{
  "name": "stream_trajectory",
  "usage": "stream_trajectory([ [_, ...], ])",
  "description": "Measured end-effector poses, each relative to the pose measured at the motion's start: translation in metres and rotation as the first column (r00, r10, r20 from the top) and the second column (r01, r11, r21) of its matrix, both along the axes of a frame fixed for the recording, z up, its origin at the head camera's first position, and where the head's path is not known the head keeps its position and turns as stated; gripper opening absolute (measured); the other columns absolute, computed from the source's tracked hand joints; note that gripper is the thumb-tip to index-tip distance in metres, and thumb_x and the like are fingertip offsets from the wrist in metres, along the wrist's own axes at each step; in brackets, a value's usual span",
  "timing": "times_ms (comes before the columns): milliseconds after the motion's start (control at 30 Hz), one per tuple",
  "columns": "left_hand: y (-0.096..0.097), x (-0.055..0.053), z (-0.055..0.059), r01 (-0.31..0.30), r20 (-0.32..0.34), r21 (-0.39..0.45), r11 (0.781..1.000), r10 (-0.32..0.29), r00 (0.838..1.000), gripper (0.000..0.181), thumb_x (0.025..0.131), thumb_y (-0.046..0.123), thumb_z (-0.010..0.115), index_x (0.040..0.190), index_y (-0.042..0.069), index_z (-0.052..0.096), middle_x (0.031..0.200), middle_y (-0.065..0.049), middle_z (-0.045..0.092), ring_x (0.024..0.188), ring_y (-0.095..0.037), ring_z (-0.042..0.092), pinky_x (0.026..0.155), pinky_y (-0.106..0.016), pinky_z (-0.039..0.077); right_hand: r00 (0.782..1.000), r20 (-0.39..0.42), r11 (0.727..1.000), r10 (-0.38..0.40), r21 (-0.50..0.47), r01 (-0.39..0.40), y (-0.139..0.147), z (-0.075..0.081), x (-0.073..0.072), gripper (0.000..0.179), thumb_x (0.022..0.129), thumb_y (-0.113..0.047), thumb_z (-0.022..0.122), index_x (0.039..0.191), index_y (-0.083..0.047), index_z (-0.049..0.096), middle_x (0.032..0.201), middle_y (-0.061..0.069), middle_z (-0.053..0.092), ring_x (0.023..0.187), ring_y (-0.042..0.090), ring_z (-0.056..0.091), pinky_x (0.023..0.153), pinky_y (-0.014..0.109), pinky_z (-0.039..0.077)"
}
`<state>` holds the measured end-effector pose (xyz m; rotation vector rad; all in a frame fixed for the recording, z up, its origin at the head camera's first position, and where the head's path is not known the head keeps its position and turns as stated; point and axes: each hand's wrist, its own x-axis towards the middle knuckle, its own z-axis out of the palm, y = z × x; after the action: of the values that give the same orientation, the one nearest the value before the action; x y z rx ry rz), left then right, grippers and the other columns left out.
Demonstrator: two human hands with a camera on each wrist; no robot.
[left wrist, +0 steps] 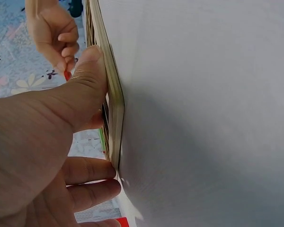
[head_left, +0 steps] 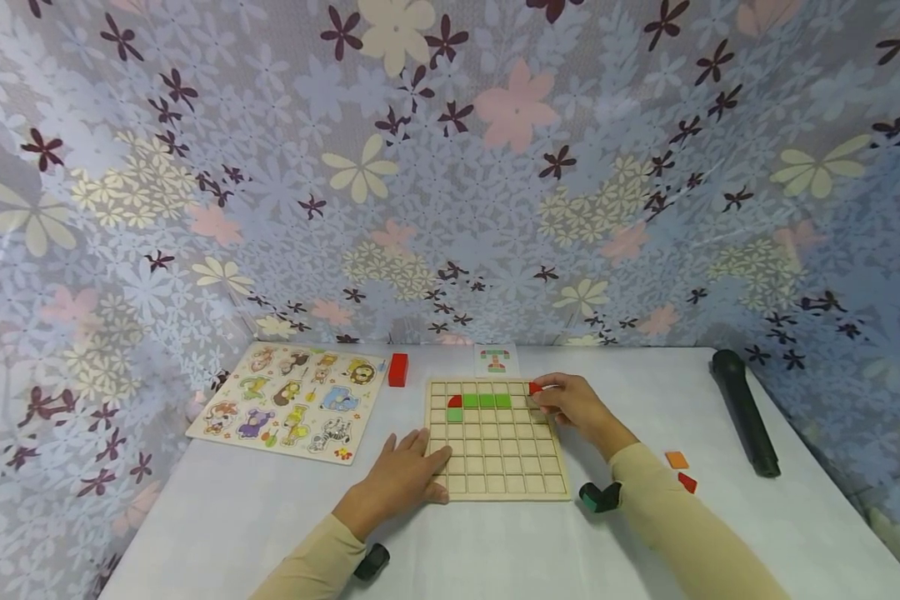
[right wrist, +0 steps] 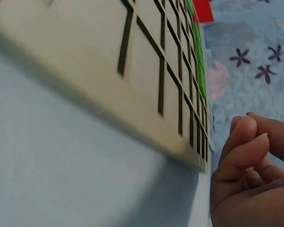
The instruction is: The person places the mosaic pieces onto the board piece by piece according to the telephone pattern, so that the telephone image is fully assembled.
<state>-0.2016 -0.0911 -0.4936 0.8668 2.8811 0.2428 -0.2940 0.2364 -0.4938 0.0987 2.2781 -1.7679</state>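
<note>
- Now the right hand (head_left: pixel 573 407) pinches a red tile (head_left: pixel 535 388) by the far right corner of the board (head_left: pixel 498 462).
- The left hand (head_left: pixel 399 477) rests on the board's left edge, fingers spread.
- The red tile could drop if the pinch gets loose.
- A bump could shake the set tiles.
- In the board sit another red tile (head_left: pixel 455 402), three green tiles (head_left: pixel 487 401) and a pale green tile (head_left: pixel 455 414).

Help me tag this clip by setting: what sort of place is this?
Probably a tabletop play corner, perhaps indoors: a gridded wooden board and an animal puzzle lie on a white table, with flowered cloth behind.
</note>
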Motion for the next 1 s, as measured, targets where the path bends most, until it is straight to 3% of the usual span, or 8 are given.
stream_trajectory([
  [100, 0.001, 0.001, 0.0, 0.0, 0.003, 0.0, 1.0, 0.0, 1.0, 0.071, 0.087, 0.052, 0.071, 0.147, 0.017, 0.056, 0.154, -0.027, 0.044, 0.144, -0.043, 0.041, 0.114, -0.067, 0.031, 0.999, -0.023, 0.996, 0.026, 0.086, -0.024, -0.01, -0.003, -0.002, 0.037, 0.096, -0.011, 0.067, 0.13, 0.001, 0.06, 0.081, 0.007, 0.066, 0.061, 0.013, 0.053, 0.052, 0.026, 0.039],
  [200, 0.001, 0.002, 0.0, -0.001, 0.001, -0.005, 1.0, 0.001, 1.0, 0.071, 0.087, 0.052, 0.07, 0.147, 0.017, 0.056, 0.154, -0.027, 0.044, 0.144, -0.042, 0.04, 0.114, -0.067, 0.031, 0.997, -0.063, 0.98, 0.048, 0.197, -0.035, -0.018, -0.006, -0.004, 0.031, 0.095, -0.008, 0.067, 0.123, 0.003, 0.063, 0.087, 0.01, 0.064, 0.065, 0.016, 0.053, 0.056, 0.027, 0.043],
  [333, 0.001, 0.002, 0.0, 0.0, -0.006, -0.003, 1.0, 0.0, 1.0, 0.071, 0.087, 0.052, 0.07, 0.147, 0.017, 0.056, 0.154, -0.027, 0.044, 0.144, -0.043, 0.041, 0.114, -0.067, 0.031, 0.988, -0.121, 0.923, 0.094, 0.382, -0.041, -0.025, -0.009, -0.007, 0.03, 0.093, -0.008, 0.068, 0.121, 0.002, 0.066, 0.101, 0.012, 0.066, 0.079, 0.02, 0.059, 0.068, 0.031, 0.051],
  [433, 0.001, 0.002, 0.001, 0.001, -0.002, 0.002, 1.0, -0.001, 1.0, 0.071, 0.087, 0.052, 0.07, 0.147, 0.018, 0.055, 0.154, -0.027, 0.043, 0.144, -0.043, 0.04, 0.114, -0.067, 0.031, 0.981, -0.141, 0.878, 0.13, 0.475, -0.048, -0.029, -0.009, -0.009, 0.028, 0.09, -0.01, 0.068, 0.116, 0.0, 0.068, 0.102, 0.014, 0.067, 0.084, 0.023, 0.06, 0.072, 0.036, 0.052],
  [533, 0.0, 0.001, 0.0, 0.003, -0.002, 0.0, 1.0, -0.003, 1.0, 0.071, 0.087, 0.052, 0.07, 0.148, 0.018, 0.055, 0.155, -0.026, 0.043, 0.145, -0.042, 0.04, 0.114, -0.067, 0.031, 0.98, -0.145, 0.862, 0.135, 0.504, -0.044, -0.031, -0.01, -0.01, 0.022, 0.089, -0.01, 0.07, 0.109, -0.002, 0.069, 0.098, 0.012, 0.066, 0.083, 0.025, 0.059, 0.072, 0.039, 0.052],
  [667, 0.0, 0.001, -0.001, 0.008, -0.015, -0.013, 1.0, -0.008, 1.0, 0.072, 0.087, 0.053, 0.069, 0.148, 0.019, 0.055, 0.155, -0.026, 0.043, 0.144, -0.042, 0.04, 0.114, -0.066, 0.032, 0.983, -0.142, 0.864, 0.117, 0.503, -0.03, -0.032, -0.01, -0.01, 0.019, 0.088, -0.011, 0.072, 0.106, -0.005, 0.07, 0.097, 0.01, 0.066, 0.083, 0.024, 0.059, 0.073, 0.038, 0.051],
  [867, 0.0, 0.001, -0.001, 0.004, -0.025, -0.028, 1.0, -0.005, 1.0, 0.072, 0.086, 0.054, 0.069, 0.148, 0.019, 0.055, 0.155, -0.026, 0.043, 0.144, -0.041, 0.041, 0.114, -0.066, 0.032, 0.981, -0.148, 0.881, 0.126, 0.471, -0.042, -0.031, -0.008, -0.007, 0.026, 0.088, -0.009, 0.072, 0.113, -0.002, 0.07, 0.101, 0.01, 0.065, 0.088, 0.024, 0.055, 0.078, 0.04, 0.049],
  [1000, -0.001, 0.0, -0.001, 0.0, -0.014, -0.025, 1.0, -0.001, 1.0, 0.072, 0.086, 0.054, 0.069, 0.148, 0.019, 0.055, 0.155, -0.026, 0.043, 0.145, -0.041, 0.04, 0.114, -0.066, 0.032, 0.979, -0.143, 0.865, 0.144, 0.498, -0.055, -0.032, -0.007, -0.006, 0.033, 0.089, -0.011, 0.072, 0.121, -0.002, 0.07, 0.107, 0.012, 0.065, 0.094, 0.026, 0.056, 0.083, 0.044, 0.05],
])
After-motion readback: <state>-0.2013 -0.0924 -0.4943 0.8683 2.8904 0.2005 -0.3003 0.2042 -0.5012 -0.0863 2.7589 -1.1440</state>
